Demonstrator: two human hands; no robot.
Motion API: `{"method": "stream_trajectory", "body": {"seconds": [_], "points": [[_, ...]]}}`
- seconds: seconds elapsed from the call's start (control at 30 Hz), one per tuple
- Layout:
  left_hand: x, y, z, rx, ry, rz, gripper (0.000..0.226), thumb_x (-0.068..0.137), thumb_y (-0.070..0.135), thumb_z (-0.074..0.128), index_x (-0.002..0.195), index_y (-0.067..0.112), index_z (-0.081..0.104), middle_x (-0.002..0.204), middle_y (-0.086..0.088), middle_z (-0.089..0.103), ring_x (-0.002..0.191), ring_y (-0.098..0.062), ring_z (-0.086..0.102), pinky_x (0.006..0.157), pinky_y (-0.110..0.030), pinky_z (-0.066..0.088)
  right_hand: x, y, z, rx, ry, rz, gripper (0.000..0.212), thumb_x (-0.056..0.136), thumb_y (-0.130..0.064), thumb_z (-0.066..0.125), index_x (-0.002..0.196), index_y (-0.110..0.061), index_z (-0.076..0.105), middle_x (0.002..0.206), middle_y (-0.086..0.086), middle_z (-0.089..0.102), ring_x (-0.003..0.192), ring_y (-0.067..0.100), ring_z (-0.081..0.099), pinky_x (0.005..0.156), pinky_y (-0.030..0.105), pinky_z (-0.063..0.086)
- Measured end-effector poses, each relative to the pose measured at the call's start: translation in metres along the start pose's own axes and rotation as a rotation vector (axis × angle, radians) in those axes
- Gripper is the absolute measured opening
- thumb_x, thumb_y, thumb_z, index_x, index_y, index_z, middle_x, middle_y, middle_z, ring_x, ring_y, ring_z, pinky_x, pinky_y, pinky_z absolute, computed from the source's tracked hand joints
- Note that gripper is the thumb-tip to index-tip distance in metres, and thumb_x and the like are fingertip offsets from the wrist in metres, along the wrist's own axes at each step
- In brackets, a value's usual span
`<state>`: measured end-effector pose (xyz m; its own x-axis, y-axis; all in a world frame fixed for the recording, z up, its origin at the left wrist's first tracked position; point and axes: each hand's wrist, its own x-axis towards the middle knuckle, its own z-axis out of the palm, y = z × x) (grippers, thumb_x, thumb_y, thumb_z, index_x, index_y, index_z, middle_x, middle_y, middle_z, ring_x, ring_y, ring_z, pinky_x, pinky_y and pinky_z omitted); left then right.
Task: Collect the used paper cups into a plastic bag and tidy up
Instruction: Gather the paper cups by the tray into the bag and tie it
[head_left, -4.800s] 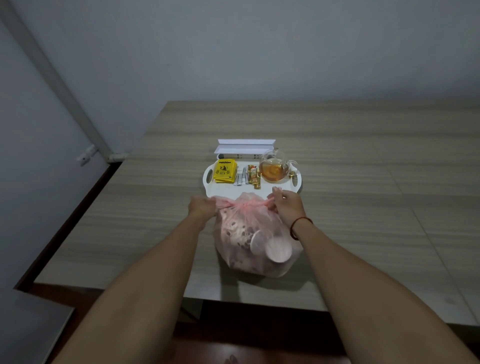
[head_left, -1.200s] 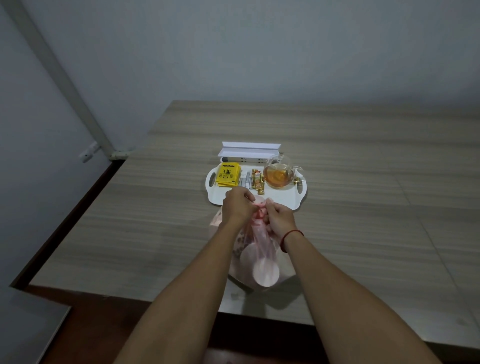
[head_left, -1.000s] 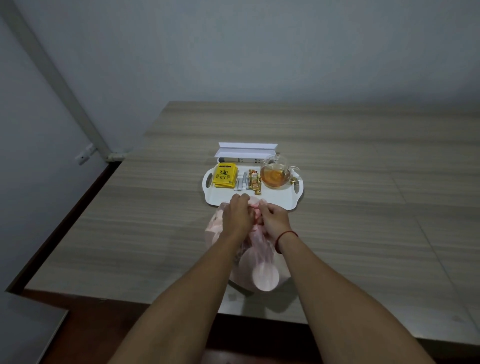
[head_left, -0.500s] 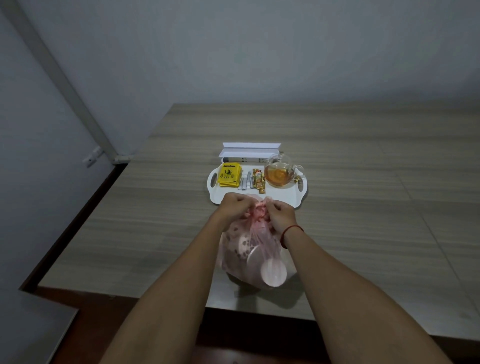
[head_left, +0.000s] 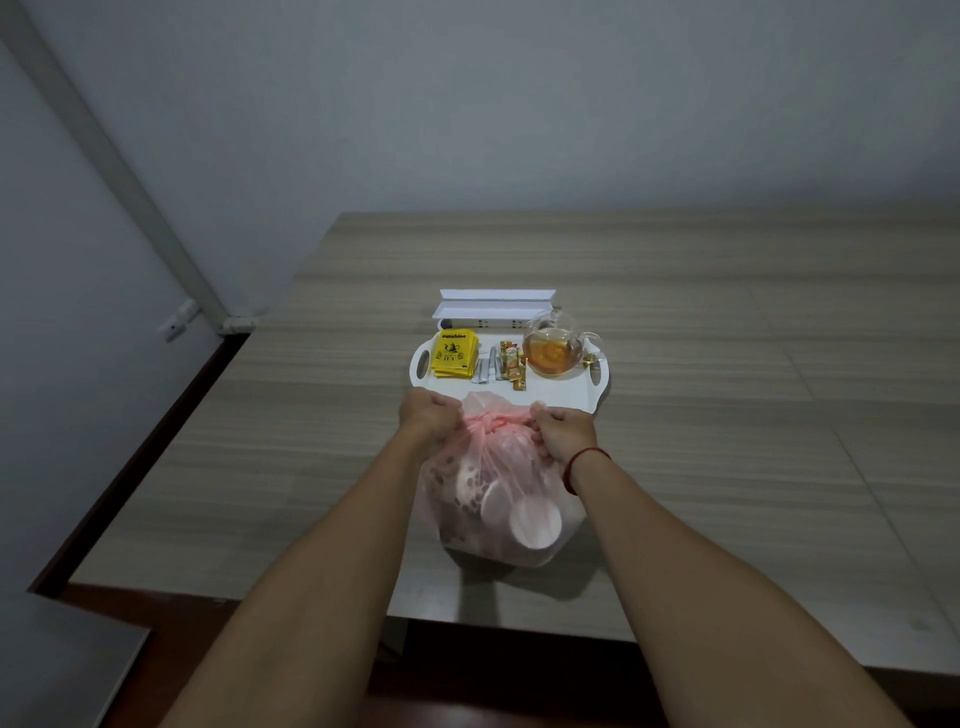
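A translucent pink plastic bag (head_left: 470, 506) full of paper cups (head_left: 534, 524) stands on the wooden table (head_left: 727, 415) near its front edge. The bag's top is gathered into a pink knot (head_left: 491, 420) between my hands. My left hand (head_left: 428, 417) grips the bag's left end beside the knot. My right hand (head_left: 563, 431), with a red string round the wrist, grips the right end. The two hands are held apart, with the plastic stretched tight between them.
Just behind the bag lies a white tray (head_left: 566, 397) carrying a yellow packet (head_left: 455, 355), several sachets (head_left: 504, 364) and a glass teapot (head_left: 553, 349) of amber tea. A white box (head_left: 493, 306) sits behind the tray. A wall stands at the left.
My hands were close together working the bag's top half a second ago. Now they have drawn apart to left and right, pulling the knot tight.
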<state>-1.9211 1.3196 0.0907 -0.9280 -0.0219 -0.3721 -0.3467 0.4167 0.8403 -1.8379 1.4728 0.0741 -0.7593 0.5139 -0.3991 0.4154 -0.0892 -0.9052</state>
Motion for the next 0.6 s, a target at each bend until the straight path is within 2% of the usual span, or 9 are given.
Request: {"method": "stream_trajectory", "body": {"seconds": [0.13,0.2,0.27,0.33,0.37,0.43,0.5,0.53,0.6], "points": [[0.004,-0.005,-0.001,0.045,0.023,0.042,0.018,0.083,-0.003,0.066,0.074,0.013,0.067,0.094,-0.010,0.068,0.089,-0.024,0.069,0.080,-0.034,0.060,-0.002,-0.002,-0.002,-0.024,0.000,0.020,0.028,0.094,-0.026,0.056,0.073,-0.012,0.067,0.059,0.004,0.058,0.047,0.013,0.047,0.046,0.022,0.040],[0.000,-0.006,-0.001,0.057,-0.001,0.062,0.013,0.084,-0.001,0.065,0.087,0.011,0.068,0.096,-0.011,0.068,0.079,-0.021,0.067,0.073,-0.032,0.059,-0.002,-0.007,-0.005,-0.019,-0.050,0.031,0.027,0.095,-0.024,0.054,0.076,-0.010,0.067,0.062,0.005,0.059,0.047,0.013,0.046,0.044,0.021,0.039],[-0.003,-0.005,-0.004,0.066,-0.037,0.068,0.017,0.085,0.003,0.064,0.098,0.013,0.061,0.091,-0.011,0.066,0.064,-0.018,0.062,0.061,-0.028,0.053,0.000,-0.015,-0.010,0.027,-0.097,0.068,0.019,0.094,-0.017,0.052,0.084,-0.008,0.065,0.072,0.009,0.061,0.051,0.015,0.048,0.043,0.021,0.038],[-0.005,-0.004,-0.014,0.112,-0.076,0.084,0.020,0.085,0.008,0.064,0.103,0.013,0.056,0.083,-0.008,0.064,0.059,-0.017,0.058,0.058,-0.026,0.049,0.004,-0.019,-0.019,0.031,-0.111,0.100,0.014,0.092,-0.012,0.049,0.087,-0.009,0.062,0.080,0.010,0.060,0.055,0.016,0.049,0.043,0.022,0.036],[-0.005,-0.005,-0.019,0.163,-0.097,0.097,0.019,0.084,0.009,0.065,0.101,0.011,0.057,0.080,-0.007,0.064,0.059,-0.016,0.057,0.058,-0.026,0.049,0.005,-0.018,-0.025,-0.042,-0.123,0.073,0.014,0.091,-0.012,0.050,0.085,-0.010,0.062,0.080,0.008,0.060,0.058,0.015,0.049,0.045,0.023,0.038],[-0.007,-0.012,-0.026,0.287,-0.140,0.143,0.012,0.082,0.011,0.070,0.091,0.004,0.065,0.075,-0.006,0.063,0.059,-0.015,0.057,0.056,-0.026,0.050,0.001,-0.014,-0.035,-0.291,-0.166,-0.049,0.010,0.089,-0.014,0.058,0.088,-0.010,0.068,0.084,0.004,0.062,0.072,0.016,0.055,0.062,0.025,0.047],[-0.012,-0.021,-0.026,0.357,-0.211,0.204,0.014,0.079,0.015,0.076,0.081,0.002,0.071,0.072,-0.004,0.066,0.059,-0.013,0.059,0.056,-0.024,0.051,-0.005,-0.008,-0.037,-0.431,-0.247,-0.111,0.025,0.083,-0.012,0.069,0.107,-0.007,0.068,0.097,0.002,0.062,0.093,0.017,0.058,0.087,0.028,0.049],[-0.016,-0.024,-0.025,0.386,-0.266,0.239,0.018,0.076,0.019,0.080,0.084,0.003,0.074,0.076,-0.002,0.069,0.063,-0.013,0.063,0.058,-0.024,0.053,-0.009,-0.005,-0.036,-0.460,-0.271,-0.132,0.033,0.081,-0.013,0.072,0.113,-0.006,0.067,0.101,0.002,0.063,0.098,0.017,0.058,0.092,0.028,0.048],[-0.021,-0.029,-0.019,0.491,-0.366,0.307,0.031,0.073,0.029,0.083,0.095,0.008,0.078,0.093,0.002,0.073,0.083,-0.012,0.069,0.069,-0.025,0.057,-0.016,-0.007,-0.031,-0.536,-0.240,-0.218,0.034,0.080,-0.016,0.074,0.112,-0.006,0.069,0.106,0.004,0.067,0.100,0.017,0.060,0.094,0.028,0.048]]}}
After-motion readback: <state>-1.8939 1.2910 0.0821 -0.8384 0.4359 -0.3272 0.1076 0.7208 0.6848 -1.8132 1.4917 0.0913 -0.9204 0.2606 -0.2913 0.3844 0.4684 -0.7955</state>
